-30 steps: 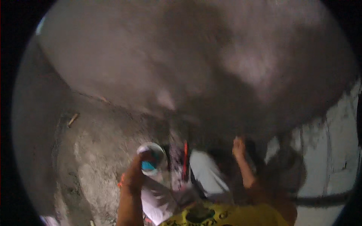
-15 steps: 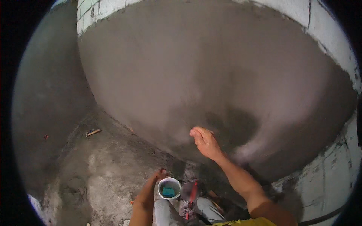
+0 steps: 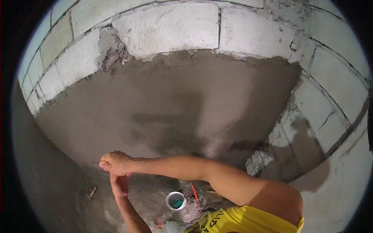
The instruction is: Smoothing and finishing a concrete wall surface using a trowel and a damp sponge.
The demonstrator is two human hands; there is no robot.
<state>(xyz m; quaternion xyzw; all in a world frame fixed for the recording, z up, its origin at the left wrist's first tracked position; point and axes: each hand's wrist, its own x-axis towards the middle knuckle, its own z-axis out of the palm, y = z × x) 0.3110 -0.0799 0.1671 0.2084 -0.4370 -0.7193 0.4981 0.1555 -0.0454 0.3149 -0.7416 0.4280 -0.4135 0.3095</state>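
Observation:
Grey, wet-looking plaster (image 3: 217,93) covers a broad area of the block wall before me. My right hand (image 3: 116,162) is closed in a fist near the plaster's lower left part. A thin dark tip shows past its fingers, but I cannot make out what it belongs to. Just below, my left hand (image 3: 119,184) is raised close under the right one, and its fingers are mostly hidden. On the ground by my legs stands a white bucket (image 3: 168,201) with a teal, sponge-like block (image 3: 177,203) inside.
Pale blocks (image 3: 167,27) border the plaster above and on the right, with dark joints between them. A hammer-like tool (image 3: 92,193) lies on the floor at left. A long red tool (image 3: 195,194) lies beside the bucket. My shadow falls on the right wall.
The view has shifted up and right, showing more bare blocks. My right hand has moved left across the plaster. My left hand has left the bucket's side and risen to the right hand.

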